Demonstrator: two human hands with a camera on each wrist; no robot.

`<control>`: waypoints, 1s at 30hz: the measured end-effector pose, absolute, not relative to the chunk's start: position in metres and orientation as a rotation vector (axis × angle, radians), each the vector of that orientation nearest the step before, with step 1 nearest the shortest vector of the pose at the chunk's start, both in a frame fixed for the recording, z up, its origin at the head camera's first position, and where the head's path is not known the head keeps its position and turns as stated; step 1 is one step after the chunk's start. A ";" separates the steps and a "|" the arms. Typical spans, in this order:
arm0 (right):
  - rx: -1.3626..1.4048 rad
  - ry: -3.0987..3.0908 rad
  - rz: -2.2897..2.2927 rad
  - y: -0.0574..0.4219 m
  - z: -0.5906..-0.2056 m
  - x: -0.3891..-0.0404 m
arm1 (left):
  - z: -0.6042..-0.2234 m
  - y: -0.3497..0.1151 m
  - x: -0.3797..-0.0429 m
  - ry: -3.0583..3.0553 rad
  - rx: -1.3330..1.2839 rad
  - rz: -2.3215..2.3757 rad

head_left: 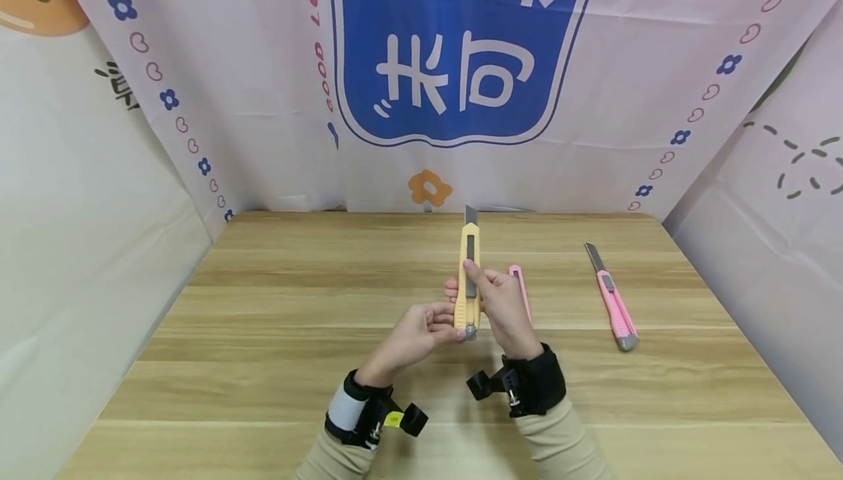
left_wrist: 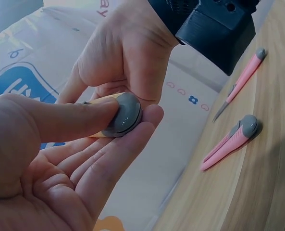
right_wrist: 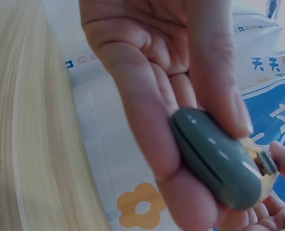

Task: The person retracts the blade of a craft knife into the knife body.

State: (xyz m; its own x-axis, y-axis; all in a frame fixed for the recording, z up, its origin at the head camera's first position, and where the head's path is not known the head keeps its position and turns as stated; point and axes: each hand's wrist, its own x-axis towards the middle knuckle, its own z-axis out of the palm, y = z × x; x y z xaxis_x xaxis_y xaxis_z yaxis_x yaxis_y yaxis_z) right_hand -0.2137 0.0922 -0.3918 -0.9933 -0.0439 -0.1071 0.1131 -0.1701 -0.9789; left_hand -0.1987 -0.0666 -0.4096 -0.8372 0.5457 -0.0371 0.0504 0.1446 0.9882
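A yellow utility knife (head_left: 467, 275) stands blade-up in front of me, its blade showing beyond the tip. My left hand (head_left: 421, 330) pinches the grey end cap (left_wrist: 126, 115) between thumb and fingers. Higher up the handle, my right hand (head_left: 503, 308) grips the knife with its thumb on the dark slider strip (head_left: 470, 268). In the right wrist view the grey cap fills the centre, with the left fingers around it. A pink utility knife (head_left: 516, 272) lies behind the right hand, partly hidden by it.
Another pink utility knife (head_left: 617, 308) lies on the right side of the wooden table (head_left: 263, 363), its blade extended toward the back. A printed white cloth (head_left: 263, 85) hangs along the table's back edge, and pale cloth (head_left: 85, 246) walls both sides.
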 end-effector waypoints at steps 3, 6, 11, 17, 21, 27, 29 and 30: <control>0.095 1.984 -2.325 0.091 -0.392 -0.213 | -0.409 -0.067 -0.199 2.043 0.560 1.731; 0.094 2.014 -2.323 0.090 -0.392 -0.212 | -0.409 -0.066 -0.199 2.044 0.553 1.725; 0.053 2.021 -2.343 0.090 -0.393 -0.213 | -0.408 -0.066 -0.199 2.044 0.548 1.717; -0.009 2.004 -2.362 0.091 -0.393 -0.212 | -0.408 -0.066 -0.199 2.045 0.549 1.712; -0.036 1.999 -2.365 0.092 -0.393 -0.212 | -0.408 -0.066 -0.198 2.048 0.548 1.708; -0.064 1.988 -2.357 0.093 -0.391 -0.210 | -0.409 -0.067 -0.199 2.042 0.548 1.707; -0.067 1.990 -2.356 0.093 -0.391 -0.210 | -0.410 -0.067 -0.199 2.038 0.550 1.709; -0.067 1.990 -2.356 0.093 -0.391 -0.210 | -0.410 -0.067 -0.199 2.037 0.553 1.710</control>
State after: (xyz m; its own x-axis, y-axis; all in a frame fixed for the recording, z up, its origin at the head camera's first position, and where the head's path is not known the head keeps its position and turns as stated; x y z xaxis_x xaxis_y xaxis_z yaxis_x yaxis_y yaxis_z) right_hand -0.2100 0.0934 -0.3911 -0.9975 -0.0711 -0.0036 0.0155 -0.1669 -0.9858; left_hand -0.1988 -0.0668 -0.4099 -0.8319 0.5512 -0.0646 0.0317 0.1635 0.9860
